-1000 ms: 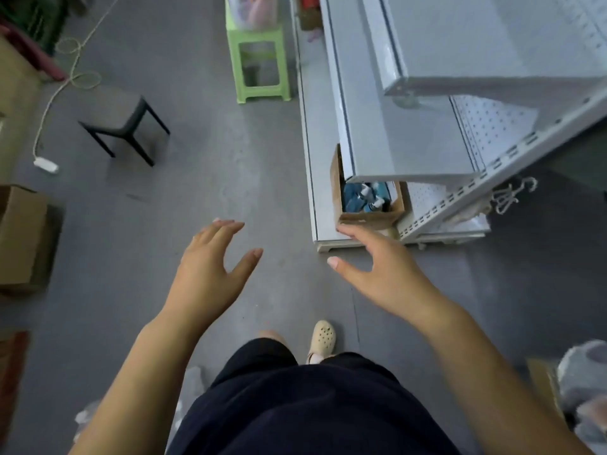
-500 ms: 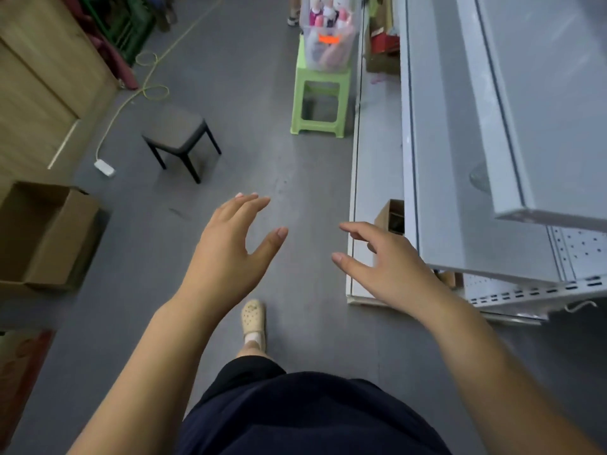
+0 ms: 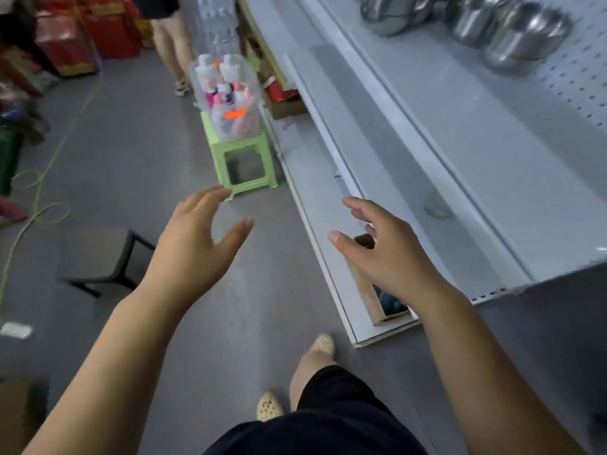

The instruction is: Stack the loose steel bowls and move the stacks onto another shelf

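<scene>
Over the floor (image 3: pixel 131 152), left grip (image 3: pixel 193 244) and right grip (image 3: pixel 391 254) are held out.
Both are spread open, nothing held; steel bowls (image 3: pixel 522 34) are seen on the upper shelf (image 3: pixel 476 133), well apart.

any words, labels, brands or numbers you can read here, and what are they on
Nothing here can be read.
Orange tag on the clear tub: blurred, unreadable.
Bottles in the tub: labels too small.
Red boxes: gold print, blurred.
Steel bowls: no marking visible.
</scene>
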Tool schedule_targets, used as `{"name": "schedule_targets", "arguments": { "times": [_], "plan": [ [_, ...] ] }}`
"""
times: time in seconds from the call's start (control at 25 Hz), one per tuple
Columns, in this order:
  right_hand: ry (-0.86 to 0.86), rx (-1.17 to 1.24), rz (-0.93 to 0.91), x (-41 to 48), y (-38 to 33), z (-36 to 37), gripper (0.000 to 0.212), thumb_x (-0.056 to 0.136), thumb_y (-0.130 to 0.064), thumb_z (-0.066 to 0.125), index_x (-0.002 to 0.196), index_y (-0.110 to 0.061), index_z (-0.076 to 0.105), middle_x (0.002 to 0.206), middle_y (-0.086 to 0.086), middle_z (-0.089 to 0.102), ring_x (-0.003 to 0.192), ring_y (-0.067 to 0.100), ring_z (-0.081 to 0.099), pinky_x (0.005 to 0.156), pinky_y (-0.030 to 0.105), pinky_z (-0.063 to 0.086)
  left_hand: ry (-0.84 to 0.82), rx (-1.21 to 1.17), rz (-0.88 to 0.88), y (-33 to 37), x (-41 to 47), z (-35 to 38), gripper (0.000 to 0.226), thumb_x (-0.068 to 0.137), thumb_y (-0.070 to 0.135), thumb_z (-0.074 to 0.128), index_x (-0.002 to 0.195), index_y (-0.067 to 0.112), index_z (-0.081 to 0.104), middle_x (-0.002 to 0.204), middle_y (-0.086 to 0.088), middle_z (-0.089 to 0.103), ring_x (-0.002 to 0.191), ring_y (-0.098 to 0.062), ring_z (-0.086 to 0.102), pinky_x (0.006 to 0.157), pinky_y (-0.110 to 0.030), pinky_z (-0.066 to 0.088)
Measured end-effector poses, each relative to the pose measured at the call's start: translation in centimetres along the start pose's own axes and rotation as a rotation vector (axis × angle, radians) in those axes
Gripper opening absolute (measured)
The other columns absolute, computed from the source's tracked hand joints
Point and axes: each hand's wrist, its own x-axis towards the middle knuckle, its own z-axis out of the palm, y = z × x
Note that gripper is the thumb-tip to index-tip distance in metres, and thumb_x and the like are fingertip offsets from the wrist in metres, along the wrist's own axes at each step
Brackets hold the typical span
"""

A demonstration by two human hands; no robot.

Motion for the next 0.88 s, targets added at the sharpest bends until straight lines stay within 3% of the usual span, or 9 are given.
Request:
{"name": "schedule_targets", "arguments": {
  "times": [0.24,0.32,0.52,0.64,0.88],
  "plan": [
    [0.259,0.039,0.037,8.3,0.7,-6.1,0.056,0.097,-0.043,0.069,0.148,-0.04,0.048,0.138,-0.03,0.047,0.128,-0.009,0.042,0.113,0.024,0.037,-0.02,-0.017,0.246,4.1,15.4,3.2,0.058,0.095,0.048,0.062,0.143,0.016,0.054,0.154,-0.002,0.047,0.142,-0.024,0.043,0.109,-0.032,0.035],
    [0.294,0.009,0.033,11.6,0.9,-7.7,0.056,0.097,-0.042,0.069,0.149,-0.038,0.048,0.141,-0.028,0.046,0.128,-0.009,0.04,0.113,0.021,0.035,-0.014,-0.03,0.293,5.3,19.8,3.9,0.061,0.094,0.051,0.061,0.143,0.016,0.054,0.153,-0.002,0.048,0.142,-0.025,0.043,0.113,-0.038,0.038],
    [0.339,-0.108,0.048,19.8,2.2,-12.5,0.058,0.094,-0.038,0.073,0.148,-0.032,0.05,0.153,-0.014,0.044,0.142,-0.001,0.037,0.112,0.01,0.023,-0.014,-0.113,0.374,9.3,30.9,7.2,0.072,0.09,0.061,0.057,0.144,0.015,0.051,0.153,-0.003,0.048,0.144,-0.021,0.042,0.117,-0.043,0.038],
    [0.341,-0.129,0.095,22.7,3.3,-14.8,0.06,0.094,-0.042,0.072,0.149,-0.037,0.047,0.156,-0.017,0.041,0.135,-0.009,0.034,0.104,-0.002,0.021,-0.027,-0.21,0.341,11.4,35.2,9.4,0.082,0.087,0.064,0.059,0.151,0.016,0.04,0.156,-0.003,0.043,0.142,-0.022,0.043,0.116,-0.04,0.038],
    [0.369,-0.096,0.194,27.1,3.0,-16.6,0.059,0.095,-0.047,0.069,0.149,-0.043,0.044,0.144,-0.032,0.037,0.128,-0.008,0.033,0.107,0.019,0.03,-0.122,-0.436,0.266,13.1,43.5,12.8,0.1,0.085,0.064,0.068,0.16,0.02,0.018,0.166,0.0,0.026,0.151,-0.017,0.029,0.118,-0.036,0.03]
  ]
}}
